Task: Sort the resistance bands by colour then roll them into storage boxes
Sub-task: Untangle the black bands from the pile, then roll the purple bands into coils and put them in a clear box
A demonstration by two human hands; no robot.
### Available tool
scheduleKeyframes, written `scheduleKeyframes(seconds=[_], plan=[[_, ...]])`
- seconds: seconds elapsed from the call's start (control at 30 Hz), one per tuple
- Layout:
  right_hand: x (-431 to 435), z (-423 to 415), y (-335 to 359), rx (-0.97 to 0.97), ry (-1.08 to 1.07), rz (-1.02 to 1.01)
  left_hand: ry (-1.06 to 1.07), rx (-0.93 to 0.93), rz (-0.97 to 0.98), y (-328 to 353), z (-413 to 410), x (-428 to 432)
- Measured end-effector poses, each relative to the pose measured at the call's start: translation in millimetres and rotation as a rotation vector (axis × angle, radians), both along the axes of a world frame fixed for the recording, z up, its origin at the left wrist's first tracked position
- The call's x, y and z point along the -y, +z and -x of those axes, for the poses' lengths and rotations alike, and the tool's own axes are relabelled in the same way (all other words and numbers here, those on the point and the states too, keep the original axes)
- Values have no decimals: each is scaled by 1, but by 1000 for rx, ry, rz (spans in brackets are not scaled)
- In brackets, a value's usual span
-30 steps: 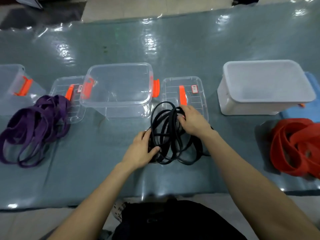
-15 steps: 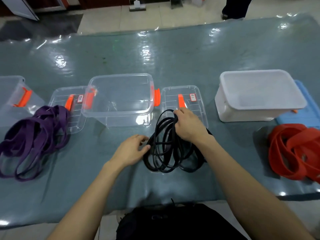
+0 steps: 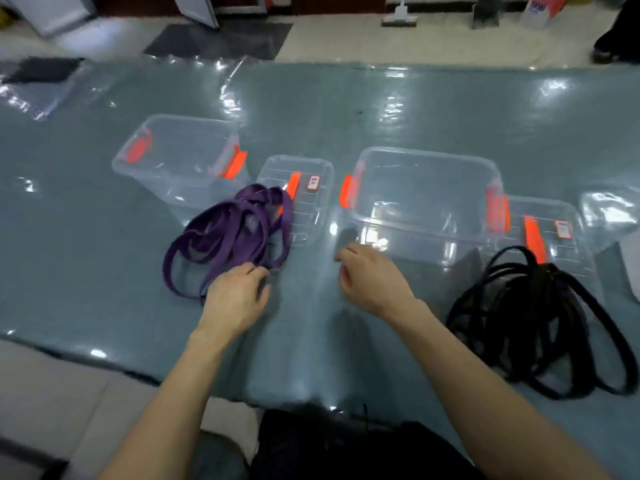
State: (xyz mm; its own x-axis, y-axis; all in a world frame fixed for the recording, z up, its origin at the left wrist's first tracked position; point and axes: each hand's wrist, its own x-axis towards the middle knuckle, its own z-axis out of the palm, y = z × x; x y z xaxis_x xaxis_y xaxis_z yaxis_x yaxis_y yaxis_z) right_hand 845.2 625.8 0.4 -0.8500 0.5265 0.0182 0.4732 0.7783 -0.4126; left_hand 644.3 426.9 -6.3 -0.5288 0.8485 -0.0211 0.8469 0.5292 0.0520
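At the near edge of the purple bands (image 3: pixel 239 230), the left hand (image 3: pixel 235 296) touches a loop with loosely curled fingertips, while the right hand (image 3: pixel 370 282) hovers empty, fingers relaxed. Better to gather all loops flat before rolling.

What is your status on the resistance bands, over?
Left hand at near edge of purple bands, grip unclear; right hand empty, open. Black bands loose on table, not boxed. Lid partly under purple bands.

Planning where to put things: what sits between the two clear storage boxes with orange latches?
In the head view, a clear lid with an orange handle lies flat there; the purple bands overlap its left side.
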Motion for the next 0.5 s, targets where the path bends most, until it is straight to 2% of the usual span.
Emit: scheduleKeyframes(seconds=[0.27,0.4,0.5], plan=[[95,168,6,-61,-204,92,306,207,60,-14,177,97],[99,212,3,-54,-391,47,386,425,-115,-38,235,91],[91,231,-4,18,-486,206,498,617,-154,-54,255,78]])
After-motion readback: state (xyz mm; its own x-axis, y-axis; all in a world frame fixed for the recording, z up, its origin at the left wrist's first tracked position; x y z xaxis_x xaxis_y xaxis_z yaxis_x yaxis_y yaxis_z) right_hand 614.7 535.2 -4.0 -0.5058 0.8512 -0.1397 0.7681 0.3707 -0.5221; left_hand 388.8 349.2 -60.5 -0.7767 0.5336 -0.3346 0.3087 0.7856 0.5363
